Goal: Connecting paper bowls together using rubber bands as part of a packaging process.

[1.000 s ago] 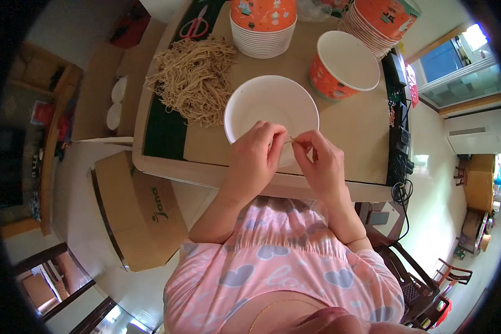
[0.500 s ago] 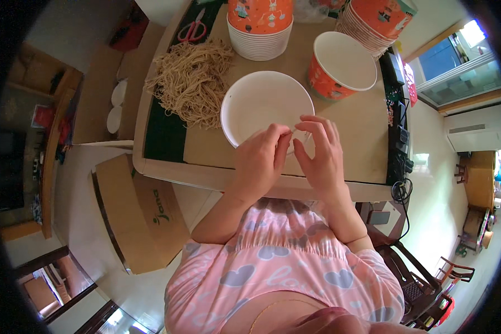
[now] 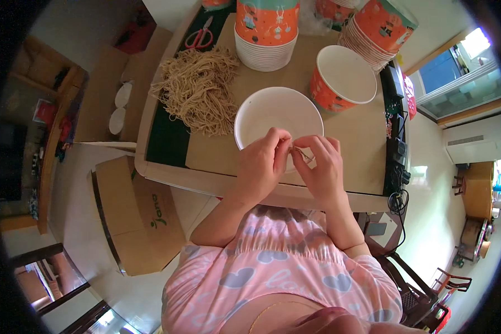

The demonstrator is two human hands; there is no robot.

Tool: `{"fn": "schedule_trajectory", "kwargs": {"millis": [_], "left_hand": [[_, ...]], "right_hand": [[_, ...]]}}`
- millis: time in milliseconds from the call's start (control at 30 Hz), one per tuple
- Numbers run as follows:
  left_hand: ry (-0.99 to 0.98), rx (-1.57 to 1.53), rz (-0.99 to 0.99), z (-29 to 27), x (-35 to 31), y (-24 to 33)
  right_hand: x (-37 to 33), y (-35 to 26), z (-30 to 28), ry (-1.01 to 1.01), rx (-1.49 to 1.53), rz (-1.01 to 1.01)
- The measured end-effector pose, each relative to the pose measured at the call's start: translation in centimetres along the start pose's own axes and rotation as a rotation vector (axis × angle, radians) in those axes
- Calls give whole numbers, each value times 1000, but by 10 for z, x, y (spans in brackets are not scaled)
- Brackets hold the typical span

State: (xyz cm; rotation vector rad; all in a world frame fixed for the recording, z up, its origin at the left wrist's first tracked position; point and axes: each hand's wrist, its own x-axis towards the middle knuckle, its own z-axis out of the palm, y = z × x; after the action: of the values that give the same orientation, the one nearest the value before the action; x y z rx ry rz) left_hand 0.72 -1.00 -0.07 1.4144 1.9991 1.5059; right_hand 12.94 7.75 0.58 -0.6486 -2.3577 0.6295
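A white paper bucket [image 3: 261, 114] stands in front of me, its mouth facing up. Over its near rim my left hand [image 3: 263, 167] and my right hand [image 3: 323, 172] meet, thumbs and forefingers pinched together. Between the fingertips a short bit of tan string [image 3: 305, 155] shows, looped or knotted; the fingers cover most of it. Left of the bucket lies a tangled heap of tan strings [image 3: 197, 89]. A second bucket [image 3: 345, 75], orange with a white inside, stands to the right and farther back.
A tall stack of orange buckets [image 3: 266, 42] rises behind the front one, another stack [image 3: 377, 30] leans at the back right. Red-handled scissors [image 3: 198, 38] lie beyond the strings. A power strip [image 3: 398, 150] with cables runs along the table's right edge. A cardboard box [image 3: 145, 217] sits on the floor.
My fingertips have drawn closer together, and the right fingers have closed in on the string. The whole table sits slightly lower in view, as the head has shifted.
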Motion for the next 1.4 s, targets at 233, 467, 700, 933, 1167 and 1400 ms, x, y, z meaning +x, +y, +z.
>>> {"fn": "schedule_trajectory", "kwargs": {"millis": [233, 467, 700, 933, 1167, 1400], "left_hand": [[17, -1, 17, 0, 1, 1], [20, -13, 11, 4, 1, -5], [-2, -35, 11, 5, 1, -6], [-18, -29, -9, 4, 1, -7], [-21, -39, -7, 4, 0, -5], [-1, -25, 33, 5, 1, -5]], "right_hand": [[-1, 0, 4, -22, 142, 93], [-2, -3, 3, 2, 185, 153], [-6, 4, 5, 45, 205, 113], [-5, -2, 6, 130, 214, 153], [-7, -1, 3, 36, 193, 163], [-6, 2, 7, 91, 194, 92]]}}
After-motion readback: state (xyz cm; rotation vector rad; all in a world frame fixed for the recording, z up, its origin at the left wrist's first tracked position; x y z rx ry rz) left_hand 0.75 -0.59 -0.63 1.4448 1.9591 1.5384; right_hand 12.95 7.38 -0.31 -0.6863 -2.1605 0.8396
